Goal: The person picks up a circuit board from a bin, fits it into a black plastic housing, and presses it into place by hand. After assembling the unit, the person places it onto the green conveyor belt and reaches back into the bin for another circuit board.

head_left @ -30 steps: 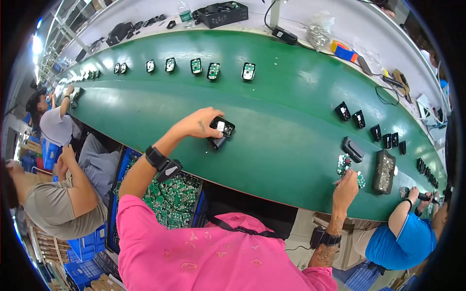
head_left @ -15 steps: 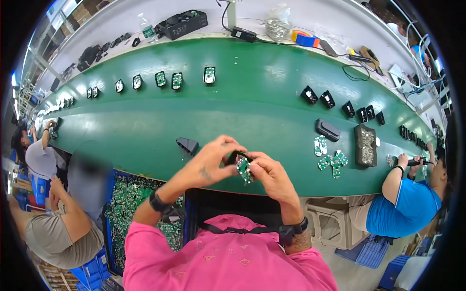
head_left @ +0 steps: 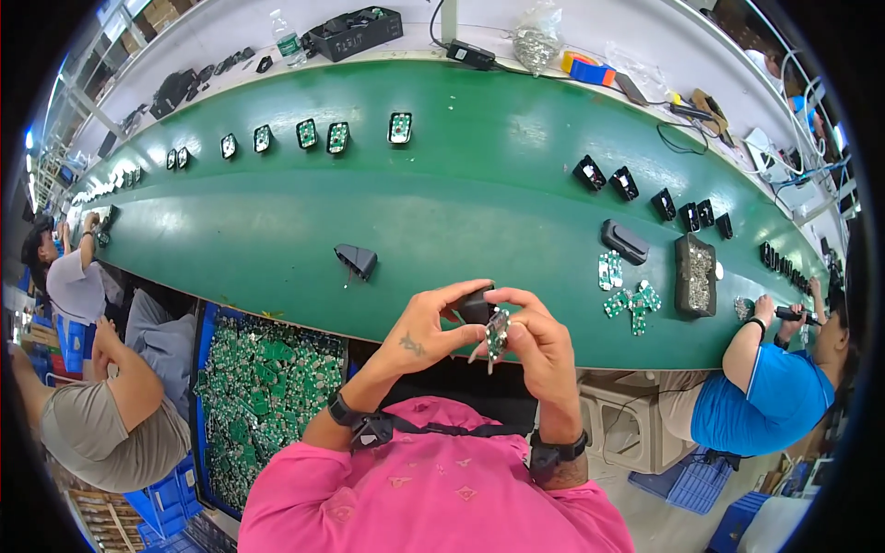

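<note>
My left hand (head_left: 426, 330) holds a small black plastic housing (head_left: 476, 304) between thumb and fingers, above the front edge of the table. Close beside it, my right hand (head_left: 542, 348) pinches a green circuit board (head_left: 498, 334), seen tilted nearly edge-on. Thin pale pieces hang below the board; what they are is unclear. Whether the board touches the housing is hidden by the fingers. Further left on the table lies another dark housing (head_left: 356, 262). To the right are loose green boards (head_left: 636, 304) and a closed dark case (head_left: 625, 241).
A blue-edged bin of circuit boards (head_left: 267, 396) stands at my left. Housings with boards (head_left: 338, 137) line the far table; black housings (head_left: 623, 183) sit right, by a box of metal parts (head_left: 695, 276). Co-workers sit left and right (head_left: 765, 392).
Both hands have come slightly nearer and to the right with the housing and board. The board, earlier face-up against the housing's opening, is now turned more edge-on. More of the bin shows.
</note>
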Tool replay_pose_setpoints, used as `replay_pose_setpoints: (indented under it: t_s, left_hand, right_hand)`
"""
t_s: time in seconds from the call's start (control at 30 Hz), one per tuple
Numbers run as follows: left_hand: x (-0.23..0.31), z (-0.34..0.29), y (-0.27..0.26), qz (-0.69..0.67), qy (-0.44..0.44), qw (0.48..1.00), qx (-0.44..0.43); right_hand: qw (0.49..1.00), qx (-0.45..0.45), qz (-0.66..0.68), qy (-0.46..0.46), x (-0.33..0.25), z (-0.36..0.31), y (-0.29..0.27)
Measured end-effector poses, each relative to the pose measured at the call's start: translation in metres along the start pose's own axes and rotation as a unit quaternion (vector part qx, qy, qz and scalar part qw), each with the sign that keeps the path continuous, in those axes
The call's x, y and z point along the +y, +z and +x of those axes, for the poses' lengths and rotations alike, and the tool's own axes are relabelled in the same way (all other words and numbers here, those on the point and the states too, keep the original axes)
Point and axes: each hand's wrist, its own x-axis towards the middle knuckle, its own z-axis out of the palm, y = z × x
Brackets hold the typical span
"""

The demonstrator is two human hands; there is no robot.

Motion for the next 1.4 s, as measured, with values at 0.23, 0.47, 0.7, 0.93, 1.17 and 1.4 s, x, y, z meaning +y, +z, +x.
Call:
replay_pose_setpoints:
  t_s: [0.23, 0.47, 0.7, 0.93, 1.17, 1.4]
  left_hand:
    - [-0.003, -0.004, 0.014, -0.319, -0.055, 0.946, -0.001]
    - [0.002, -0.005, 0.026, -0.454, -0.118, 0.882, 0.04]
    - [0.024, -0.005, 0.03, -0.475, -0.125, 0.87, 0.04]
    - [0.012, -0.009, 0.033, -0.416, -0.115, 0.902, 0.025]
    - [0.024, -0.009, 0.036, -0.295, -0.09, 0.951, -0.003]
    - [0.027, -0.01, 0.035, -0.264, -0.103, 0.959, -0.033]
  right_hand:
    - [0.991, 0.007, 0.129, 0.036, 0.008, -0.009, -0.009]
    - [0.962, 0.272, 0.02, -0.017, -0.022, -0.012, 0.019]
    - [0.974, 0.22, 0.043, -0.023, -0.009, -0.026, -0.014]
    - [0.989, 0.129, -0.07, 0.0, -0.023, -0.019, -0.007]
    - [0.991, 0.038, -0.132, 0.009, -0.039, -0.003, -0.011]
    - [0.985, 0.018, -0.173, -0.003, -0.033, 0.001, -0.02]
